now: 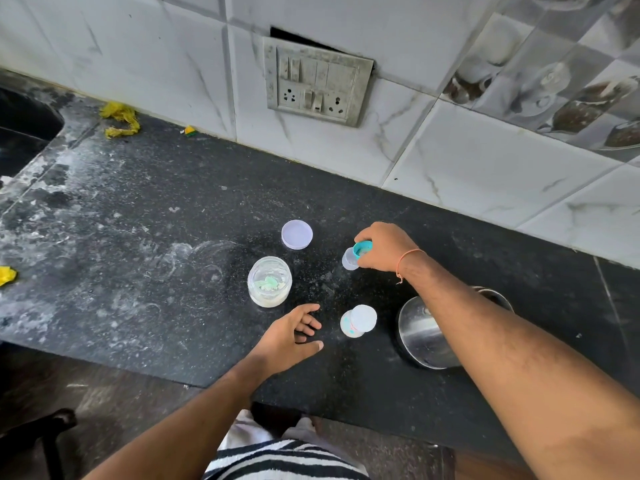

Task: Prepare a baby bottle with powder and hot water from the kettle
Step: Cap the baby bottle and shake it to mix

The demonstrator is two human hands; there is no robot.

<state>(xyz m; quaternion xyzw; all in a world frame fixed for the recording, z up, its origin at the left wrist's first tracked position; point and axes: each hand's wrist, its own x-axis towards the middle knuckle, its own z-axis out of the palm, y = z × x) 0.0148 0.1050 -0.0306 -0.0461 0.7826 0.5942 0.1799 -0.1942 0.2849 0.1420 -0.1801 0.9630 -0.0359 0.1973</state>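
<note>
A person stands at a dark speckled counter (156,209), seen from above; the right hand (386,247) reaches forward and grips the teal collar of a bottle top (358,256), fingers closed around it, with its clear cap pointing left and slightly down, so the piece lies tilted, not upright; the left hand (294,332) hovers low over the counter, fingers loosely spread and holding nothing; the baby bottle (356,322) stands upright just right of that left hand and nearer the person than the right hand, its mouth apparently facing the camera, though whether it is covered is hard to tell; an open powder jar (269,282) stands just beyond the left hand, its round lid (296,234) lying flat farther back; a steel kettle (426,334) sits to the right, partly hidden beneath the right forearm; judging from this, the left hand is nearer the bottle and best placed to steady it.
</note>
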